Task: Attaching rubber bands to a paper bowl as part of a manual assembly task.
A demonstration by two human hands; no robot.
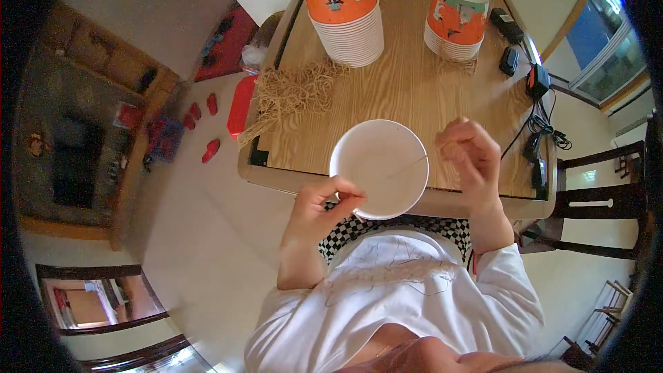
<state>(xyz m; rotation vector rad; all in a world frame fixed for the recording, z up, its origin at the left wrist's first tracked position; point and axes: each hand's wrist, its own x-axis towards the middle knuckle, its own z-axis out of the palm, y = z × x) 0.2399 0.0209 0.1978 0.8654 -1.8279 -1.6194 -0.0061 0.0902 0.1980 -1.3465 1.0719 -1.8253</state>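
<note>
A white round paper tub (380,159) sits at the table's near edge, its open mouth facing me. My left hand (324,204) is closed at its near-left rim, thumb and fingertips pressed together over the edge. My right hand (473,155) is raised just right of the tub, fingers curled into a pinch and slightly blurred. A thin pale line (414,163), like a strand or a needle, slants across the tub's mouth toward that hand. Whether the fingers grip it cannot be made out.
Tangled brown twine (297,93) lies at the table's left. Stacked orange-and-green paper tubs (349,27) stand behind it, with a second stack (456,21) farther right. Black power adapters (537,83) and cables line the right edge, near a dark chair (597,200).
</note>
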